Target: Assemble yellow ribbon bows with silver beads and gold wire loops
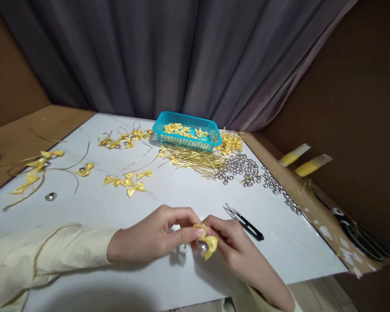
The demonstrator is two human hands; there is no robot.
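Observation:
A yellow satin ribbon bow (pixel 211 246) with a shiny silver bell-like bead (pixel 203 247) is pinched between both hands above the front of the white board. My left hand (pixel 156 236) grips its left side with thumb and fingers. From the other side my right hand (pixel 232 240) closes on the bow, its fingertips partly hidden behind the ribbon. Beyond the hands lie several loose yellow bows (pixel 129 182). Black-handled thread snips (pixel 243 221) rest just past my right hand.
A turquoise basket (pixel 188 141) with yellow bows stands at the back. Before it lie gold cords (pixel 195 161) and a spread of silver beads (pixel 242 167). Bows with cords (pixel 35 167) are at left. On the right edge are yellow tubes (pixel 312 165) and black scissors (pixel 357 236).

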